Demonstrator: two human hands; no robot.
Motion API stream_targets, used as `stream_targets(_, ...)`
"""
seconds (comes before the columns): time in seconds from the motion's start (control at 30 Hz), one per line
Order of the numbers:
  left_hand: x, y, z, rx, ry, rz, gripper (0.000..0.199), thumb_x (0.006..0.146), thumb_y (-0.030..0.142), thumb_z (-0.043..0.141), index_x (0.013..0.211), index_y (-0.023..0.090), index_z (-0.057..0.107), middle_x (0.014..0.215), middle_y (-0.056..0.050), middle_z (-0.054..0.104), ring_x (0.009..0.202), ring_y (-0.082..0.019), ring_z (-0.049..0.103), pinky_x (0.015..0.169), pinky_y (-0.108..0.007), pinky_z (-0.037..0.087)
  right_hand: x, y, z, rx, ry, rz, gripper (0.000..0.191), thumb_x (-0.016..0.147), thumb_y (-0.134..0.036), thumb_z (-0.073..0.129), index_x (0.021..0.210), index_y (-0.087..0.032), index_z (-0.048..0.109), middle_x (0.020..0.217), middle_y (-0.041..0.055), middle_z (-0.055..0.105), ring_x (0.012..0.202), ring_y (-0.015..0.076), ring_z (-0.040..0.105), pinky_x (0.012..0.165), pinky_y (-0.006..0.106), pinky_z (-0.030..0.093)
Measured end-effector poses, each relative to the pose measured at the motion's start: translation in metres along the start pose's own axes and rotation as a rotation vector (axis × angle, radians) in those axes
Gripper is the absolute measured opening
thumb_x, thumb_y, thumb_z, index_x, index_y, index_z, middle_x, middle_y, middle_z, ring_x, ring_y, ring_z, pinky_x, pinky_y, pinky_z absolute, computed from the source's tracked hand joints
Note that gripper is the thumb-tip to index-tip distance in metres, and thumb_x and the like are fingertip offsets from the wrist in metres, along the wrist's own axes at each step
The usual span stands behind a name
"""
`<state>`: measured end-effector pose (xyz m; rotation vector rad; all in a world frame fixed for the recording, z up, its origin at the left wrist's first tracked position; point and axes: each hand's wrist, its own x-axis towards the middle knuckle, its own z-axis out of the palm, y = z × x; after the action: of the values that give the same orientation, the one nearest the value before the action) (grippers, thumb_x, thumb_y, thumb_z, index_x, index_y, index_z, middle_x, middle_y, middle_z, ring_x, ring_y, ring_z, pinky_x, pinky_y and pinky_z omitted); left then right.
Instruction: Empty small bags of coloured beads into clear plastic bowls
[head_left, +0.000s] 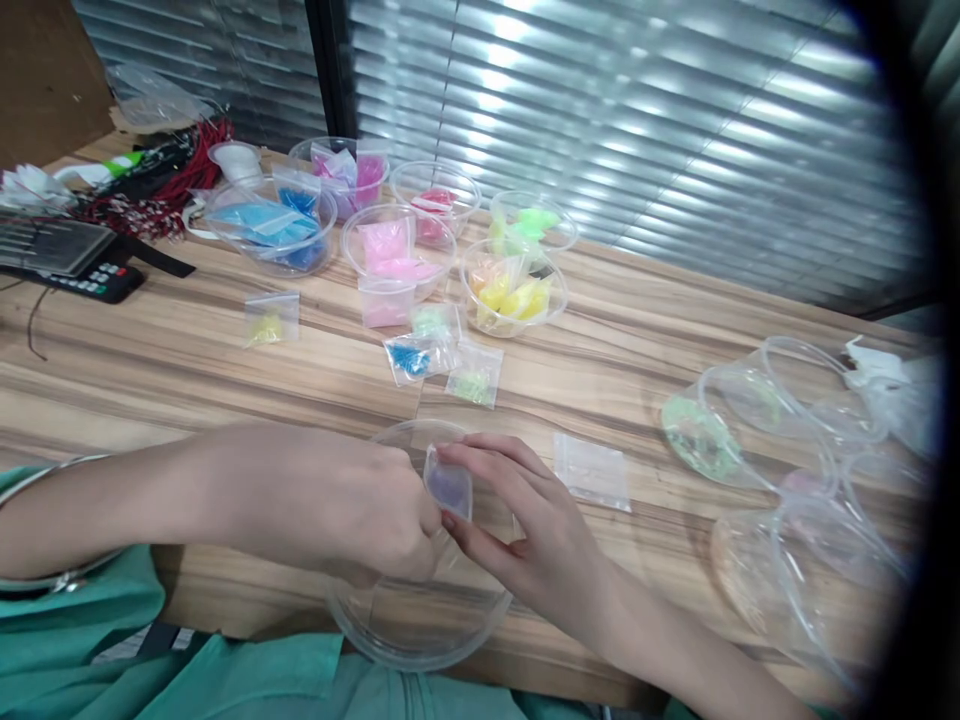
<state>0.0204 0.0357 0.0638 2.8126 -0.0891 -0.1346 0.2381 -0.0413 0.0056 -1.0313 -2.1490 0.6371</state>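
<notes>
Several bowls [517,327] at twelve o'clock are holding coloured packets [268,224], loose bags [474,382] are lying nearer; at six, right grip [536,515] is pinching a small clear container [450,488], left grip [382,510] is curling, hold unclear

The single view comes from a camera worn on the person's head, facing forward and down across the wooden tabletop [315,390]. It sits close above the hands, which fill the lower middle, and takes in the near edge at the bottom. Farther off, it reaches the window blinds [600,130] along the top. The horizon leans, and a dark curved border cuts off the right side.
</notes>
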Motion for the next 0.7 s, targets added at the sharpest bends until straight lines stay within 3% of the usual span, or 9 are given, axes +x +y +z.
stream_targets(0.07,-0.005,-0.005,-0.013,-0.161,0.032,0.015,0.019,0.096,0.015,0.060,0.079,0.022,0.065,0.080,0.006,0.071,0.077,-0.008,0.064,0.064,-0.020,0.046,0.000,-0.002,0.000,-0.008,-0.005,-0.011,0.044,0.093,-0.018,0.066,0.134,-0.022,0.050,0.122,0.0071,0.068,0.122,0.0213,0.058,0.103,0.038,0.052)
stream_targets(0.13,-0.009,-0.009,-0.022,-0.330,0.161,-0.023,0.020,0.100,0.017,0.053,0.088,0.021,0.068,0.086,0.003,0.073,0.077,-0.007,0.065,0.067,-0.017,0.047,0.000,-0.003,-0.001,-0.014,-0.012,-0.026,0.041,0.094,-0.022,0.066,0.132,-0.021,0.050,0.121,0.0069,0.068,0.121,0.0209,0.059,0.107,0.039,0.049)
stream_targets(0.2,-0.012,-0.012,-0.026,-0.390,0.310,-0.072,0.022,0.101,0.018,0.051,0.091,0.020,0.070,0.089,0.001,0.074,0.073,-0.007,0.065,0.066,-0.016,0.047,0.001,-0.005,-0.003,-0.018,-0.038,-0.026,0.040,0.095,-0.027,0.066,0.131,-0.020,0.050,0.123,0.0069,0.068,0.123,0.0201,0.058,0.112,0.039,0.044)
stream_targets(0.27,-0.012,-0.013,-0.025,-0.381,0.385,-0.102,0.022,0.101,0.018,0.051,0.092,0.018,0.071,0.089,0.000,0.074,0.072,-0.007,0.065,0.066,-0.016,0.048,0.001,-0.005,-0.004,-0.024,-0.072,-0.014,0.040,0.096,-0.032,0.066,0.131,-0.021,0.049,0.129,0.0068,0.065,0.127,0.0194,0.055,0.117,0.040,0.037)
stream_targets(0.4,-0.006,-0.009,-0.017,-0.356,0.378,-0.112,0.022,0.101,0.014,0.050,0.098,0.017,0.072,0.102,-0.001,0.073,0.086,-0.008,0.068,0.075,-0.015,0.051,-0.001,-0.003,-0.005,-0.039,-0.114,0.013,0.038,0.095,-0.040,0.067,0.125,-0.023,0.052,0.135,0.0057,0.061,0.133,0.0176,0.050,0.122,0.039,0.025)
stream_targets(0.7,-0.005,0.003,-0.013,-0.158,0.328,-0.116,0.030,0.106,0.014,0.039,0.104,0.017,0.068,0.102,0.001,0.068,0.097,-0.009,0.063,0.084,-0.016,0.051,-0.004,0.001,-0.001,-0.048,-0.112,0.022,0.043,0.095,-0.040,0.067,0.129,-0.021,0.049,0.135,0.0068,0.060,0.135,0.0158,0.047,0.123,0.036,0.020)
